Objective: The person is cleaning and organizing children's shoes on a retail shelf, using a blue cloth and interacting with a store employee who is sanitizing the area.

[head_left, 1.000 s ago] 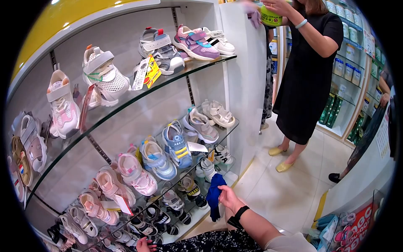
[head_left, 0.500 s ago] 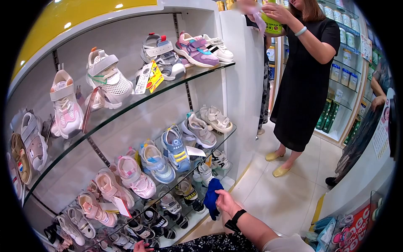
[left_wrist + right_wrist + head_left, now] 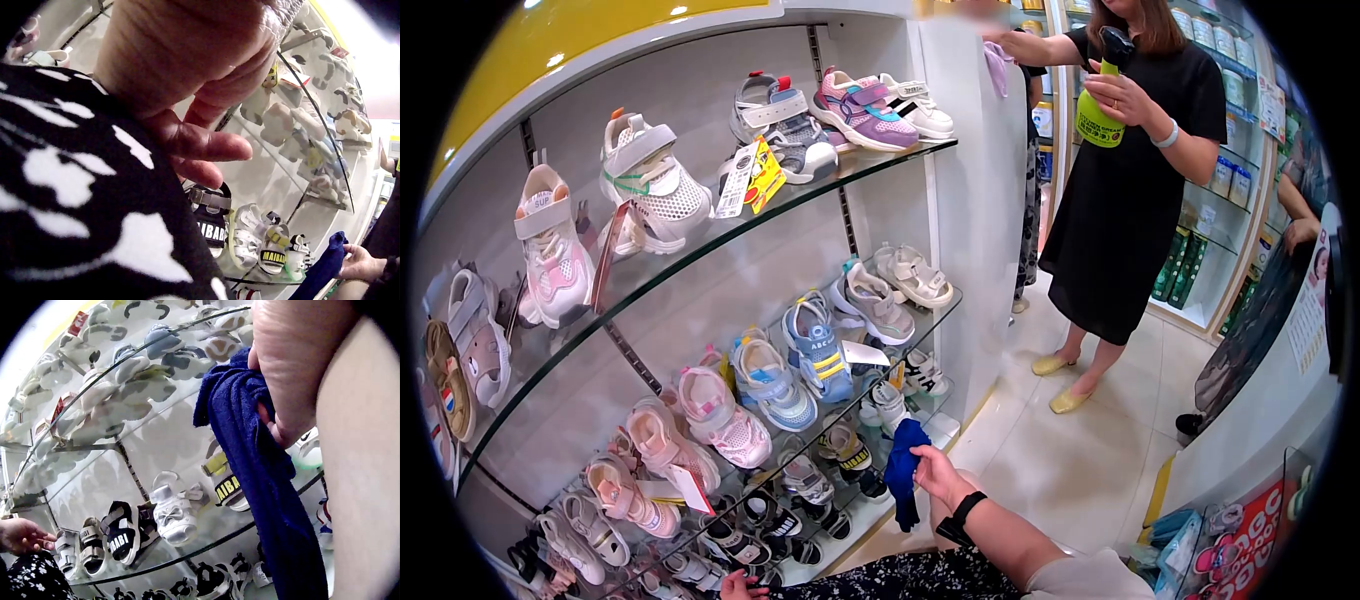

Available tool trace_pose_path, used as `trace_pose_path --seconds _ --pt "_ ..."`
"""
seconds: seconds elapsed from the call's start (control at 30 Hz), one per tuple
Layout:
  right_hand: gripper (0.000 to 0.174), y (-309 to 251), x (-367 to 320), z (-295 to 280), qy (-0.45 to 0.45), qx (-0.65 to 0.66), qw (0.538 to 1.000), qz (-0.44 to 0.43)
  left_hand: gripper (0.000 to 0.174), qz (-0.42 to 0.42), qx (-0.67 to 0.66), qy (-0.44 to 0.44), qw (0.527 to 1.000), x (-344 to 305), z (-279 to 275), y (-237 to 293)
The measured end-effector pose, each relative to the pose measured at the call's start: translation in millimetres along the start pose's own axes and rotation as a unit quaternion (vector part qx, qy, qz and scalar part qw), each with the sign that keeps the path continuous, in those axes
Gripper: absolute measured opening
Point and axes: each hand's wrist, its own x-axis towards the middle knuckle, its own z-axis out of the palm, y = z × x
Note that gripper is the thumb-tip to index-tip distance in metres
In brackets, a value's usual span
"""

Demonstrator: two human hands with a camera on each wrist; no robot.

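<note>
My right hand point(image 3: 940, 477) pinches a dark blue cloth point(image 3: 250, 450), which looks like towelling and hangs down in folds beside the lowest shelves. In the right wrist view the cloth's bunched top sits between thumb and fingers. My left hand point(image 3: 194, 112) holds nothing; its fingers are loosely bent by the black-and-white patterned fabric over my leg point(image 3: 94, 200). Nearest to it in the left wrist view is a black sandal point(image 3: 211, 222) with white lettering. Close behind the blue cloth stand white sandals point(image 3: 887, 405) on the glass shelf.
Glass shelves point(image 3: 700, 240) of small children's shoes fill the left side. Beyond, a person in a black dress point(image 3: 1125, 210) holds a green spray bottle point(image 3: 1098, 122); a lilac cloth point(image 3: 997, 68) hangs by the shelf's end panel. A counter point(image 3: 1250, 430) borders the tiled floor on the right.
The person in black has lowered the green bottle, now held upright, and stretched the other arm toward the shelf end. My hands stay nearly in place; the blue cloth bunched briefly, then hung longer.
</note>
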Motion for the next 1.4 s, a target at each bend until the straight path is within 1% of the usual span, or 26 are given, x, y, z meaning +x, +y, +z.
trace_pose_path --seconds 0.07,0.27,0.37,0.47,0.67,0.77,0.87,0.93,0.97,1.07,1.13,1.17,1.2,1.27,1.37,1.4 --pt "0.024 0.9 1.7 -2.5 -0.005 -0.002 1.000 0.006 0.023 0.006 -0.007 -0.001 1.000 0.6 -0.6 -1.8" --pt "0.024 3.6 7.8 -7.4 0.020 0.022 1.000 -0.005 0.023 0.006 0.021 -0.003 1.000 3.0 1.3 -3.3" --pt "0.028 -0.6 4.8 -7.3 0.007 0.015 1.000 0.008 0.021 0.006 0.003 -0.007 1.000 6.2 2.3 -6.4" --pt "0.025 -5.6 -5.3 2.6 0.014 0.008 1.000 -0.026 0.021 0.009 0.006 -0.005 1.000 1.9 3.4 -1.8" --pt "0.025 -19.9 -16.3 1.2 0.018 0.028 0.999 -0.022 0.024 0.004 0.022 -0.009 1.000 7.4 1.7 -9.5" --pt "0.023 -26.1 -30.2 12.7 0.021 0.026 0.997 -0.065 0.024 0.017 0.027 -0.019 0.999 11.3 2.6 -12.1" --pt "0.022 -28.8 -31.0 10.5 0.018 0.024 0.998 -0.063 0.023 0.012 0.026 -0.019 0.999 13.6 5.8 -14.0" --pt "0.030 -26.5 -22.8 -7.1 0.002 0.019 0.998 -0.058 0.023 0.018 0.025 -0.018 0.999 11.3 10.9 -12.7" --pt "0.034 -27.3 -24.7 -5.4 -0.006 0.017 0.998 -0.053 0.022 0.025 0.022 -0.028 0.999 9.5 11.8 -12.0" --pt "0.036 -29.5 -31.9 0.1 0.006 0.002 0.998 -0.058 0.023 0.030 0.031 -0.038 0.998 3.7 17.8 -6.7" --pt "0.037 -29.1 -33.0 -0.2 -0.002 -0.003 0.997 -0.083 0.023 0.042 0.025 -0.038 0.998 11.9 15.3 -18.2" --pt "0.044 -31.9 -33.5 -0.6 0.019 -0.017 0.995 -0.096 0.023 0.042 0.028 -0.041 0.998 11.7 15.1 -17.7" --pt "0.053 -35.6 -33.3 4.7 0.055 -0.010 0.991 -0.119 0.024 0.042 0.031 -0.044 0.998 10.5 14.3 -15.1" --pt "0.065 -53.3 -40.1 19.0 0.129 -0.034 0.979 -0.157 0.024 0.047 0.027 -0.042 0.998 7.0 4.4 -12.6" --pt "0.075 -91.7 -27.8 26.3 0.124 -0.111 0.946 -0.277 0.023 0.041 0.032 -0.040 0.998 5.5 0.9 -11.5" --pt "0.081 -110.0 -22.9 31.9 0.131 -0.165 0.930 -0.300 0.024 0.050 0.031 -0.039 0.997 1.4 1.5 -10.6"
